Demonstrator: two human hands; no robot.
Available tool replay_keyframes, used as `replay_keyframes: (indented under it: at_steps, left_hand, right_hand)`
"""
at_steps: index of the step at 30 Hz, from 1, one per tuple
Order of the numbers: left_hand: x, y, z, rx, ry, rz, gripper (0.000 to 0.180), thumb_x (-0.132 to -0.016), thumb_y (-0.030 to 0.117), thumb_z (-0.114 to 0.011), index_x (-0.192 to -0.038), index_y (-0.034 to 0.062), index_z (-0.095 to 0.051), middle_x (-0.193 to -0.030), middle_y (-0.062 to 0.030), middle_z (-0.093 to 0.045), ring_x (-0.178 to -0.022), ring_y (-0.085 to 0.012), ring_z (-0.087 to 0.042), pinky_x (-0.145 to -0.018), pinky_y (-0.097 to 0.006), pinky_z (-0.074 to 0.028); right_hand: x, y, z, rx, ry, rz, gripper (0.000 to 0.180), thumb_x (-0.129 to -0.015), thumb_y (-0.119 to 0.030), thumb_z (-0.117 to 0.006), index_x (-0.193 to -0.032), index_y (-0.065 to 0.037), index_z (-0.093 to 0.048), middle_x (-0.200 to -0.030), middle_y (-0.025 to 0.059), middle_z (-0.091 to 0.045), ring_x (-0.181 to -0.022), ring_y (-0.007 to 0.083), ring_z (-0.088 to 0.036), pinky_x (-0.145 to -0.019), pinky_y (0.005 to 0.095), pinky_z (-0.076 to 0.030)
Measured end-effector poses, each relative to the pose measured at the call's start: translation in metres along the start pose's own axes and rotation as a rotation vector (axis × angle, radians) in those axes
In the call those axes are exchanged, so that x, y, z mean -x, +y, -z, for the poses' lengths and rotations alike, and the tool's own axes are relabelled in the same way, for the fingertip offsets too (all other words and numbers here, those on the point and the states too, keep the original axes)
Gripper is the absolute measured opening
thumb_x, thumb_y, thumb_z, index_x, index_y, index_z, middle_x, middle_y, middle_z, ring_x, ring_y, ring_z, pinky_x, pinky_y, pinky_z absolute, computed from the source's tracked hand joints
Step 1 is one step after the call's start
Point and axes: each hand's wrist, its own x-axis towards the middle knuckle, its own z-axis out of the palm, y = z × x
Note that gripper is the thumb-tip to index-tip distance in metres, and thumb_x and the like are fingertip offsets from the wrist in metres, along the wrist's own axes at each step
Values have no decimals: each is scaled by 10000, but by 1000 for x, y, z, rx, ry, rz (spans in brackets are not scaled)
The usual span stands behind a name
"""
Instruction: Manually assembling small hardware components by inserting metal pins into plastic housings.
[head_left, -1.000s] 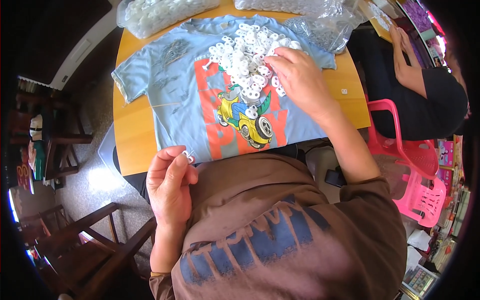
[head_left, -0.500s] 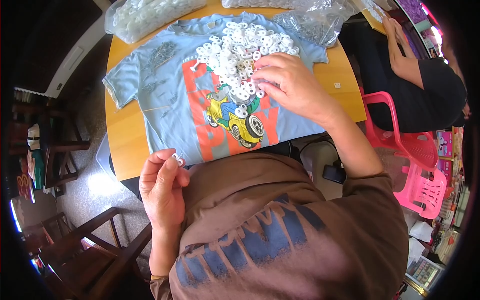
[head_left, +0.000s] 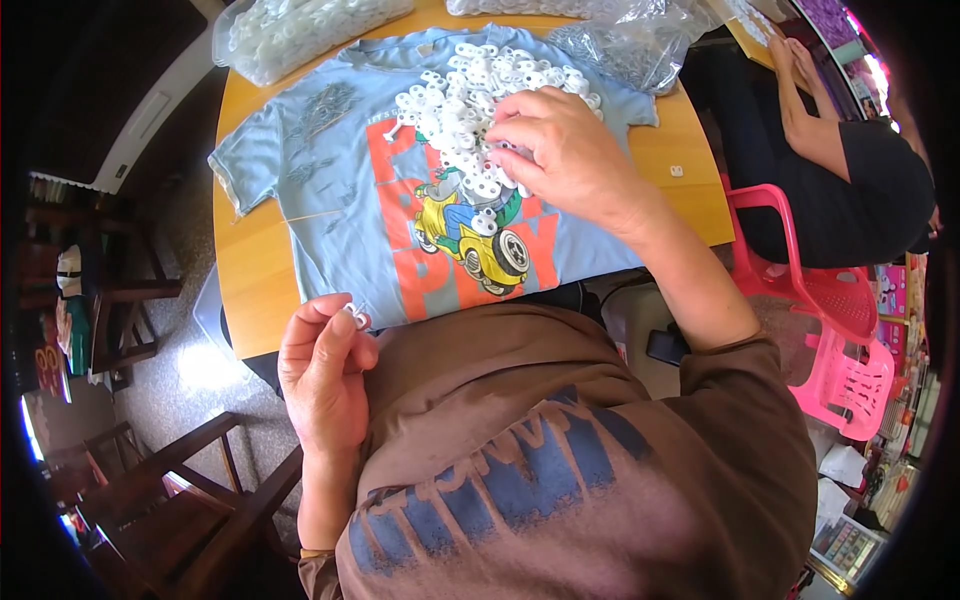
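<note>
A white clip (head_left: pixel 359 317) is pinched between the thumb and fingers of the left hand (head_left: pixel 325 365), just off the shirt's near edge. A pile (head_left: pixel 465 115) of such clips is spread on the far part of a blue shirt (head_left: pixel 335 205), and its near right side is touched by the right hand (head_left: pixel 575 155), fingers curled; whether anything is gripped there cannot be told. Grey pins (head_left: pixel 328 105) are scattered left of the pile. The shirt is laid on a table (head_left: pixel 700 215), with a tub (head_left: pixel 300 42) placed far left and a clear bag (head_left: pixel 635 50) far right.
</note>
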Motion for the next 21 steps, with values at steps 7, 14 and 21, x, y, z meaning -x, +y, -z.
replay_keyframes:
  at_steps: [7, 14, 21]
  left_hand:
    - [0, -1, 1, 21, 4, 9, 143, -833, 61, -582, -962, 1, -565, -778, -64, -583, -556, -90, -474, -548, -205, -390]
    - [0, -4, 2, 30, 7, 18, 139, -832, 58, -582, -958, 2, -568, -775, -61, -584, -554, -87, -475, -546, -202, -391]
    - [-1, -2, 1, -5, -5, 31, 151, -846, 87, -577, -985, 30, -559, -776, -55, -580, -563, -93, -444, -546, -217, -377]
  right_hand:
    - [-7, 7, -7, -71, -85, -84, 119, -714, -144, -646, -764, -37, -641, -827, 58, -568, -823, 232, -525, -759, 335, -416]
    - [-9, 7, -7, -188, -123, -135, 87, -723, -110, -623, -734, -24, -623, -752, 48, -564, -775, 224, -513, -728, 329, -410]
    - [-5, 8, -10, -120, 37, -44, 99, -697, -137, -629, -721, -41, -635, -715, 82, -576, -723, 269, -534, -698, 358, -424]
